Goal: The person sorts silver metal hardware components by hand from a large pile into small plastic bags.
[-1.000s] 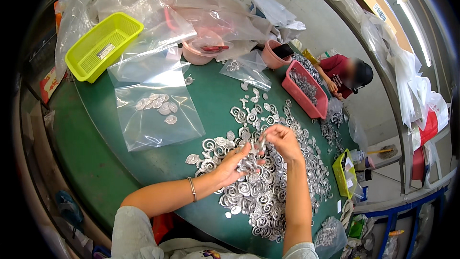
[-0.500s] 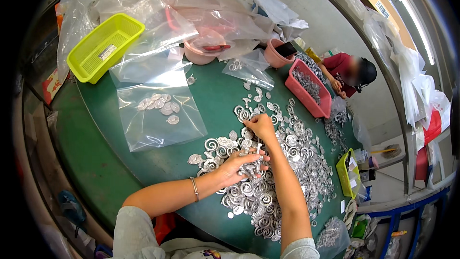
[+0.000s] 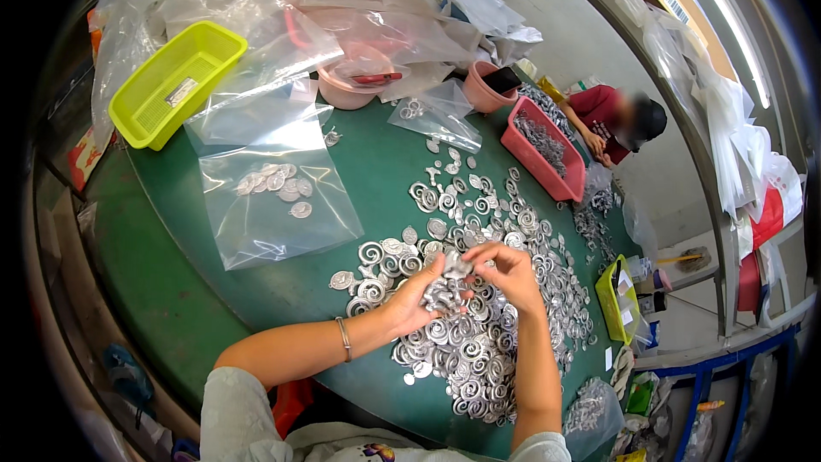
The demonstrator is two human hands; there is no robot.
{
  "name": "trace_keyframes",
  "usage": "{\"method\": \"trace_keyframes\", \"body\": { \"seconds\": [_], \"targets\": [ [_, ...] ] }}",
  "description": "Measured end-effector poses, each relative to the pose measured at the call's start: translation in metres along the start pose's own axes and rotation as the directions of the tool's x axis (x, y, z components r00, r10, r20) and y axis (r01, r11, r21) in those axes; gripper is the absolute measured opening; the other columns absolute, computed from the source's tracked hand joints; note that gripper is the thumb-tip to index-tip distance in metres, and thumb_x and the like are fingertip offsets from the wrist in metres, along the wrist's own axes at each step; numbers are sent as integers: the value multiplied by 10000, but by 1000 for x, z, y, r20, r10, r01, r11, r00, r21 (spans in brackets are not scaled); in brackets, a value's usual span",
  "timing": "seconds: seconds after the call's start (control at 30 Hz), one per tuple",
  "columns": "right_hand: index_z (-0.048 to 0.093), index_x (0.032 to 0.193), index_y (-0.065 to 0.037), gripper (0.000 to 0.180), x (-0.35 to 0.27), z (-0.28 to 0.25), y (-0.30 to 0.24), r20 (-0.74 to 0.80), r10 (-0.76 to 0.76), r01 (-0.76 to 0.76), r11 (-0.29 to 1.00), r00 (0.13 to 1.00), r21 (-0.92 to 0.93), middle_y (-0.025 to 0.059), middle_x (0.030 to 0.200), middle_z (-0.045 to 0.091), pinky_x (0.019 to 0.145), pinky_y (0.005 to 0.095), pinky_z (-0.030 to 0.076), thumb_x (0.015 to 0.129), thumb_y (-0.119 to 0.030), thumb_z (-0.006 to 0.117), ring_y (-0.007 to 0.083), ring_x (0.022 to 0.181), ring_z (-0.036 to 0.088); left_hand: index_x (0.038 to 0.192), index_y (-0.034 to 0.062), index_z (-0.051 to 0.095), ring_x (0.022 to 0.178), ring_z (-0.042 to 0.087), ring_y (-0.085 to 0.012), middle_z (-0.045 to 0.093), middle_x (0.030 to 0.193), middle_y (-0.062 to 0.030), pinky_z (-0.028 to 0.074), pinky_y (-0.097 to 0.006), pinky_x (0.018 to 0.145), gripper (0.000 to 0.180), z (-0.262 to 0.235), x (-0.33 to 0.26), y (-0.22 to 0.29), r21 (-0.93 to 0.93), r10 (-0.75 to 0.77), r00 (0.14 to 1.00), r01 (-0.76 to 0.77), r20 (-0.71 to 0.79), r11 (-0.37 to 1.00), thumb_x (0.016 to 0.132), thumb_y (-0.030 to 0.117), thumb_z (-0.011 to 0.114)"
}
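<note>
My left hand (image 3: pixel 412 303) is cupped palm up around a handful of small silver metal charms (image 3: pixel 443 298), its thumb over the top. Close beside it, the fingers of my right hand (image 3: pixel 510 275) are pinched at a blurred silver metal charm (image 3: pixel 457 266) at the edge of that handful. Both hands are over a wide pile of silver spiral pendants and oval medals (image 3: pixel 470 364) on the green table (image 3: pixel 282 304). A few spiral pendants (image 3: pixel 422 197) lie at the pile's far edge.
A clear plastic bag (image 3: pixel 278 235) with several oval medals lies to the left. Beyond it stand a yellow-green basket (image 3: pixel 154 124) and a pink bowl (image 3: pixel 346 96). A pink tray (image 3: pixel 564 188) of metal pieces is at the far right, near another person (image 3: pixel 603 115) in a dark red top.
My right hand has come back from the far edge of the pile to the left hand's handful. The left thumb has closed over the charms. The view has shifted slightly.
</note>
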State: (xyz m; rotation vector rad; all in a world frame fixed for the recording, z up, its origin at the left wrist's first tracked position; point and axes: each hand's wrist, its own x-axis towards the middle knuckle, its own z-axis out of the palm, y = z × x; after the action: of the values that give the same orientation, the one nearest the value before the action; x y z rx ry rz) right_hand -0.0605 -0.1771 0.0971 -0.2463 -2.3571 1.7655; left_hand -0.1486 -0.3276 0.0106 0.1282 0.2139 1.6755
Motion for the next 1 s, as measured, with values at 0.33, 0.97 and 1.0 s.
{"method": "trace_keyframes", "body": {
  "seconds": [0.33, 0.97, 1.0],
  "targets": [
    [619, 1057, -69, 367, 5, 12, 39, -34, -74, 18, 605, 997, -796, 68, 1167, 531, 964, 402, 301, 704, -114, 709, 267, 1120, 432, 1135, 8, 519, 924, 612, -215, 570, 1109, -139, 541, -317, 637, 326, 4, -12, -13, 318, -298, 949, 251, 107, 914, 896, 229, 531],
    [450, 1233, 23, 339, -86, 69, -13, -520, -21, -84, 981, 854, -177, 102, 1049, 544, 676, 252, 524, 895, 5, 444, 135, 790, 569, 1180, 28, 491, 949, 615, -270, 580, 1088, -131, 552, -423, 701, 353, 18, -22, -13, 315, -260, 964, 264, -56, 912, 876, 197, 551],
    [453, 1231, 31, 345, -91, 72, -20, -462, -158, -70, 896, 873, -438, 120, 1064, 536, 650, 249, 522, 887, 15, 451, 138, 768, 570, 1180, 30, 492, 923, 622, -265, 583, 1079, -126, 554, -429, 693, 350, 23, -24, -12, 324, -264, 960, 279, -91, 904, 872, 186, 552]
  ]
}}
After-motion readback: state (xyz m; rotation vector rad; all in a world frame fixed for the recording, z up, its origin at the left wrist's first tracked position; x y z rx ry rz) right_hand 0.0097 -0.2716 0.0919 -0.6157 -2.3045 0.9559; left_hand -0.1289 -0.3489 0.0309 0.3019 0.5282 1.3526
